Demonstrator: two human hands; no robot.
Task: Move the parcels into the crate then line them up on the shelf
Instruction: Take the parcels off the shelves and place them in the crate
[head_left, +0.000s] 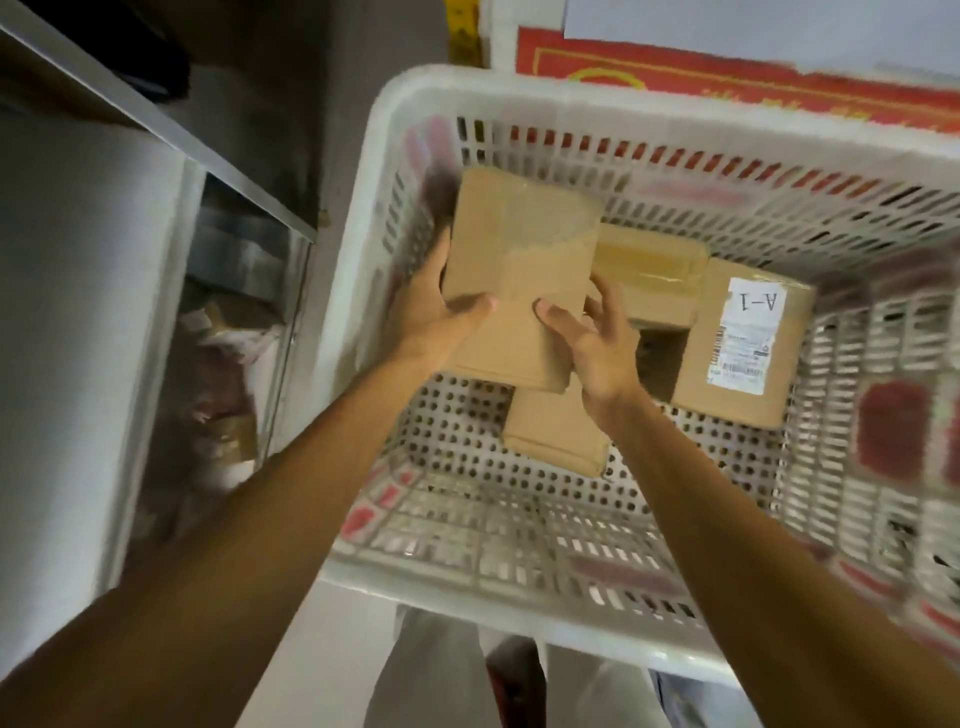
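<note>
From my seat, nearest the camera are my two forearms reaching forward into the white slotted crate (545, 91), which fills most of the right side of the view. On its perforated floor, near me, lies a small brown parcel (558, 434) — flat, mostly in the open, with its far end tucked under what I'm holding. Above that, both hands are wrapped around a flat cardboard parcel (511, 270): my left hand (434, 317) grips its left edge with the thumb laid across the top face, and my right hand (597, 338) takes the near right corner, thumb on top, fingers curled loosely around the side. So both are closed on it, not spread. It looks raised above the crate floor, tilted a bit toward the far left corner.

Just right of that sits a parcel with a white label reading "A-1" (743, 343), resting on the floor by the right wall. Beyond my right hand there's a taped parcel (649, 275) — partly hidden. Off to the left, a metal shelf (171, 135) edge and blurry stuff below it; can't make out what.
</note>
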